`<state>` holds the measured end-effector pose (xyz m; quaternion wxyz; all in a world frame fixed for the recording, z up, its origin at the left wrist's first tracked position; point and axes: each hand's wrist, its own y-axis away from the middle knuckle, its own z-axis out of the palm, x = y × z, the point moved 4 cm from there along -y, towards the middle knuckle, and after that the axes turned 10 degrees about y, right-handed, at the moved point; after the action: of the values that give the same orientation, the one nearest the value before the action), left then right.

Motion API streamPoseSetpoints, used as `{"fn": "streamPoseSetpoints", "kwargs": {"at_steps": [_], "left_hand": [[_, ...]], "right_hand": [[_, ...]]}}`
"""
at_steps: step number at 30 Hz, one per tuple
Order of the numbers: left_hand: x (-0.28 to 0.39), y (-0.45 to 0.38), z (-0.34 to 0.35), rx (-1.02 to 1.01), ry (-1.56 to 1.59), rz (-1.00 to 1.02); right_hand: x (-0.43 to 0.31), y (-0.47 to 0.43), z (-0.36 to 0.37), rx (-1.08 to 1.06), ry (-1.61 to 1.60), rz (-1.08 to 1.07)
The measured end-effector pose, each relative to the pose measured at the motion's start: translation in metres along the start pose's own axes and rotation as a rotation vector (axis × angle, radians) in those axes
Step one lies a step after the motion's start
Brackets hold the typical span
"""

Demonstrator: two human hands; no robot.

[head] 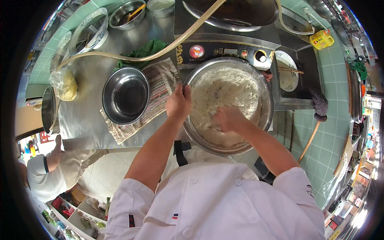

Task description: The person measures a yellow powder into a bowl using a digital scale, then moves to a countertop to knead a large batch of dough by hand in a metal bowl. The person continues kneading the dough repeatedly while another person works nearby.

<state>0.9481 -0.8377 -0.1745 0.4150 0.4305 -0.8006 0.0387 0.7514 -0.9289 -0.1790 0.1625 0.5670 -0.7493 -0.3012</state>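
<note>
A large stainless steel bowl (268,120) stands in front of me and holds loose, pale flour (237,76) with rough clumps in it. My left hand (179,103) grips the bowl's left rim, thumb towards the inside. Down in the flour is my right hand (229,118), its fingers blurred and partly hidden, so their grip is unclear. Left of the large bowl, a smaller steel bowl (127,96) rests on a striped cloth (162,78) on the steel counter (85,120).
Behind the large bowl is a cooker control panel (222,51) with a wok (237,12) beyond. A hose (168,48) crosses the counter. At left lies a bag of yellow food (66,85); a person (54,177) stands nearby. A white bowl with chopsticks (286,79) sits right.
</note>
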Motion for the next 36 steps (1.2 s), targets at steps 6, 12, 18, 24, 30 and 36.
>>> {"fn": "streamPoseSetpoints", "kwargs": {"at_steps": [6,12,18,24,30,36], "left_hand": [[0.0,0.002,0.0,0.023,0.028,0.046],[0.001,0.002,0.001,0.017,0.019,0.011],[0.002,0.002,-0.001,0.012,0.025,-0.007],[0.0,-0.001,0.001,-0.003,0.028,0.004],[0.0,0.0,0.003,-0.039,-0.008,-0.056],[0.003,0.002,0.0,0.024,0.045,0.019]], "right_hand": [[0.052,0.032,0.0,0.016,0.113,0.266],[0.056,-0.03,-0.001,0.236,0.053,0.385],[0.002,-0.022,0.011,0.046,0.03,0.061],[0.053,0.036,0.029,0.146,0.049,0.347],[0.114,-0.04,0.015,0.316,-0.188,0.545],[0.061,-0.068,-0.001,0.362,-0.34,0.377]]}}
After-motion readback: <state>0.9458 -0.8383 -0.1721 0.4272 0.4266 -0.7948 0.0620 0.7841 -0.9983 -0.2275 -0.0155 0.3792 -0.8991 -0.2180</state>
